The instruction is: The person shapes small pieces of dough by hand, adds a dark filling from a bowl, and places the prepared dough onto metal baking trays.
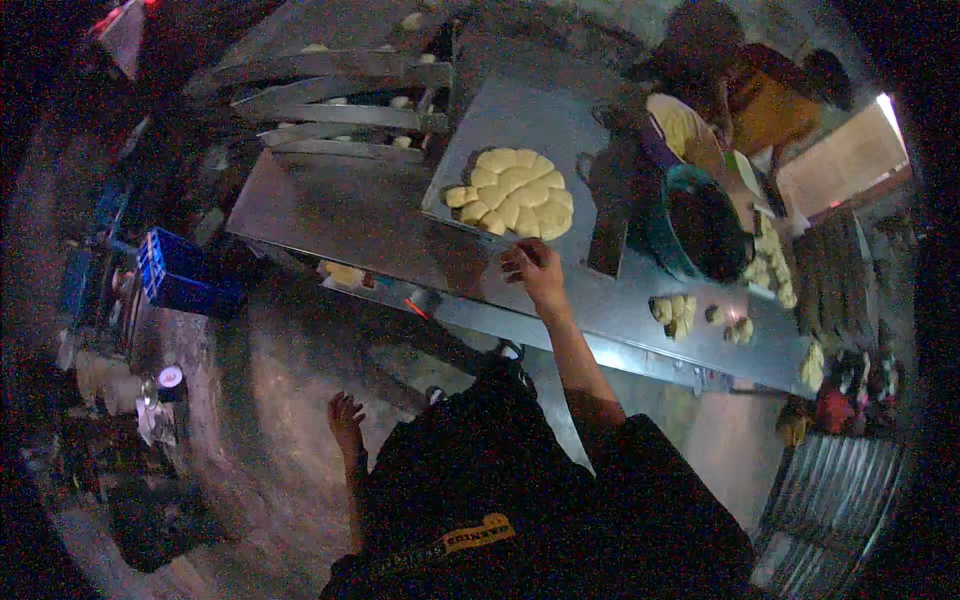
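A round of pale dough divided into several joined pieces (518,190) lies on a metal tray (490,110) atop the steel table (275,200). My right hand (532,268) is just below the dough, over the tray's near edge, its fingers loosely curled and apart, with nothing visible in them. My left hand (345,418) hangs low beside my body, away from the table, fingers apart and slightly bent. Smaller dough clusters (675,315) and loose dough balls (738,330) sit farther right on the table.
A dark green tub (680,185) stands at the right, with a co-worker in orange (770,100) beyond it. Metal racks (340,115) are at the back left. A blue crate (185,270) is on the left; stacked trays (830,500) are at the lower right.
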Action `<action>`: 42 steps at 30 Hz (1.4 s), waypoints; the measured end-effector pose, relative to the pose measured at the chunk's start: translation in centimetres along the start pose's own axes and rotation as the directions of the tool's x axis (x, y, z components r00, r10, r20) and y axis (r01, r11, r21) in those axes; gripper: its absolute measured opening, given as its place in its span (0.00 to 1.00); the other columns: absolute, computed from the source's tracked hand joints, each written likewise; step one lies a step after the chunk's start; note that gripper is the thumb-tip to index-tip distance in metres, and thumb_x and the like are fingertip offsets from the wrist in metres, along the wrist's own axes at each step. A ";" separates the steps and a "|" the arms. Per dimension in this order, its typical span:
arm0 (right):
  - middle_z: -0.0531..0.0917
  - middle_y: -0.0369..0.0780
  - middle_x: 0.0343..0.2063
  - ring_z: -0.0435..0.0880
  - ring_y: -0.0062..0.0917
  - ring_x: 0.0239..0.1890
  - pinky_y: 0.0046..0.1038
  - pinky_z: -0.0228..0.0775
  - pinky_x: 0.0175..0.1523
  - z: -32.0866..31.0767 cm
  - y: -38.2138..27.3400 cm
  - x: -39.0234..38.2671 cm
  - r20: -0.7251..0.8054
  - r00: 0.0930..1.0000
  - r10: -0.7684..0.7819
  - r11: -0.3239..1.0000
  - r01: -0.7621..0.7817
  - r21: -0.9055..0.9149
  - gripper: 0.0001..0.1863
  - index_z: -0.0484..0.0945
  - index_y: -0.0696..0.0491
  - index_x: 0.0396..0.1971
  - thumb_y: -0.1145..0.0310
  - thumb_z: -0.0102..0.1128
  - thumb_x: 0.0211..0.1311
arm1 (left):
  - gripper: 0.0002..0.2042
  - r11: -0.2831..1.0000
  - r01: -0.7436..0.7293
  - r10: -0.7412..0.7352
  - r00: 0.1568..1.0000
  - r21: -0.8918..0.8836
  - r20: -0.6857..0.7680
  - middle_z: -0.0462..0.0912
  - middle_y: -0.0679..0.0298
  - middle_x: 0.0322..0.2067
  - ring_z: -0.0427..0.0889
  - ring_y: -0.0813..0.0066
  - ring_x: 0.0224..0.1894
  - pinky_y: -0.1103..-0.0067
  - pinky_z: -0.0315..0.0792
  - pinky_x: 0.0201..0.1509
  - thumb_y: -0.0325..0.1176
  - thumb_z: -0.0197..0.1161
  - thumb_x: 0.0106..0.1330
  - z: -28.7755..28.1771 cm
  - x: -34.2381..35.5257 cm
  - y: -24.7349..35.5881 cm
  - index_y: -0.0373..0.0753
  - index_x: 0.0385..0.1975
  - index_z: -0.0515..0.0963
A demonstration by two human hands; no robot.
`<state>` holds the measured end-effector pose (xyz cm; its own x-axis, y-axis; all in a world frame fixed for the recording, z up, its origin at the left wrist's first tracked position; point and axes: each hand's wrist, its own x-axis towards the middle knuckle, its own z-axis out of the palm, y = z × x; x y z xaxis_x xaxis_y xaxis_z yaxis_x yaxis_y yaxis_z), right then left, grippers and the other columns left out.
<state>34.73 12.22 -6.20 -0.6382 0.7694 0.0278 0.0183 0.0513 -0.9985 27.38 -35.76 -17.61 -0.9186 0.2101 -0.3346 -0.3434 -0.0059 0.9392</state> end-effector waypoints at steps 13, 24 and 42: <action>0.59 0.48 0.65 0.55 0.50 0.68 0.58 0.50 0.64 -2.8 0.5 5.5 0.081 0.988 -0.134 0.382 0.127 -0.916 0.58 0.55 0.43 0.69 0.47 0.81 0.36 | 0.19 0.989 0.137 -0.122 0.968 -0.054 0.219 0.80 0.65 0.50 0.78 0.69 0.53 0.70 0.72 0.53 0.40 0.60 0.69 25.5 5.8 11.0 0.43 0.57 0.74; 0.77 0.47 0.52 0.74 0.45 0.56 0.53 0.67 0.55 -7.4 -2.9 13.9 0.242 0.961 -0.131 0.699 0.263 -0.665 0.39 0.70 0.49 0.60 0.49 0.74 0.48 | 0.23 0.993 0.034 -0.066 0.955 0.114 0.288 0.72 0.64 0.61 0.66 0.64 0.65 0.67 0.58 0.70 0.33 0.57 0.69 38.7 3.8 -1.0 0.48 0.65 0.67; 0.82 0.45 0.35 0.84 0.40 0.39 0.40 0.78 0.41 0.6 10.6 24.5 0.349 0.901 -0.256 0.600 0.431 -0.674 0.18 0.81 0.56 0.38 0.65 0.70 0.46 | 0.22 0.961 0.272 -0.237 0.896 -0.042 0.376 0.78 0.63 0.52 0.77 0.66 0.53 0.70 0.70 0.58 0.41 0.62 0.65 42.5 5.0 10.9 0.42 0.58 0.74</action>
<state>18.81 31.28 -16.17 -0.8488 0.4579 0.2642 0.2541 0.7916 -0.5557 27.36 6.80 -5.73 -0.6678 0.5576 -0.4930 -0.5881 0.0107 0.8087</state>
